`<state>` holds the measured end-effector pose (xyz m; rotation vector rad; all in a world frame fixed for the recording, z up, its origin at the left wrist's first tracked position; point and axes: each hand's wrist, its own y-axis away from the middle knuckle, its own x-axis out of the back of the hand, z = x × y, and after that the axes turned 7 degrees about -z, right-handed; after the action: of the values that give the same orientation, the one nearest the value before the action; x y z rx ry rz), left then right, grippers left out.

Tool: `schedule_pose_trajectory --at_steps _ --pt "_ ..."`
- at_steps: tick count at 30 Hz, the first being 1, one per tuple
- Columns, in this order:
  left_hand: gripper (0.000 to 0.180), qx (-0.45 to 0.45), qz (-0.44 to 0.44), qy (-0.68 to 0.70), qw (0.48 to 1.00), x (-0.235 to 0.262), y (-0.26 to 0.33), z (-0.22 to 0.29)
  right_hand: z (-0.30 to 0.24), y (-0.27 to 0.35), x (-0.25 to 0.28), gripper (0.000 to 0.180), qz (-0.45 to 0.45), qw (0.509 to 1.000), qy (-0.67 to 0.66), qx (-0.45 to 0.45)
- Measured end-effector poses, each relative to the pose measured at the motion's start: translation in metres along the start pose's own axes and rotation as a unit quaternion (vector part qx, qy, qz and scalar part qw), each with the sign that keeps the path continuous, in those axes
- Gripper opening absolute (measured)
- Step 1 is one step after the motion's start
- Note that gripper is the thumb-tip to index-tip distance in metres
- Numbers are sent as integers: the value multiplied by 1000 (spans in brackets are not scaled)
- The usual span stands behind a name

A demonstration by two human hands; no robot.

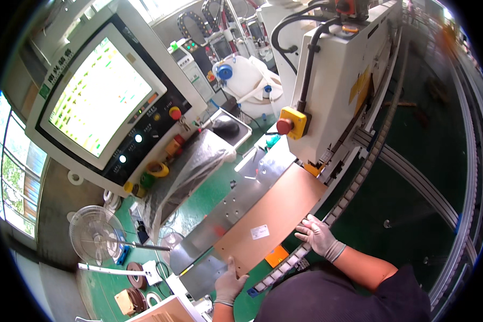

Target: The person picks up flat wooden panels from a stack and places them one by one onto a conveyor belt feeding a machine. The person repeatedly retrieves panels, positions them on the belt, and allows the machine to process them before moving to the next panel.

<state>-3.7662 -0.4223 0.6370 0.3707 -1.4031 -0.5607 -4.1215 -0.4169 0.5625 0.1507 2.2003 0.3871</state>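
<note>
A long brown board [284,206] with a white label [260,232] lies on a metal table [201,268], its far end at the edge of a white machine [327,91]. My left hand [229,285], in a pale glove, is closed around the board's near corner, a finger along its end edge. At the board's right long edge is my gloved right hand [319,239], fingers stretched out and apart. It lies over a row of white conveyor rollers [354,188]; whether its fingertips press on the edge I cannot tell.
A control panel with a lit screen [99,99] stands at the left. A red stop button [285,126] juts from the machine. A fan [96,233] and rolls of edging tape [137,276] are at lower left. Metal rails [418,182] run along the right.
</note>
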Motion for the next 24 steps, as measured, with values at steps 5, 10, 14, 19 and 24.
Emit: schedule_pose_trajectory --at_steps 5,10,14,19,24 --pt "107 -76 -42 -44 995 11 -31 33 -45 -22 42 10 -29 999 -17 10" --pt "107 -148 -41 -23 988 33 -52 78 -103 -32 61 25 -45 998 -42 7" --pt "105 -160 -37 13 986 28 -73 116 -86 -38 38 24 133 983 -28 120" --pt "89 -217 24 121 968 12 -77 121 -7 -9 -4 25 11 996 -89 1" --pt "54 -354 127 281 883 -33 -63 62 -28 -30 14 61 78 992 -89 -52"
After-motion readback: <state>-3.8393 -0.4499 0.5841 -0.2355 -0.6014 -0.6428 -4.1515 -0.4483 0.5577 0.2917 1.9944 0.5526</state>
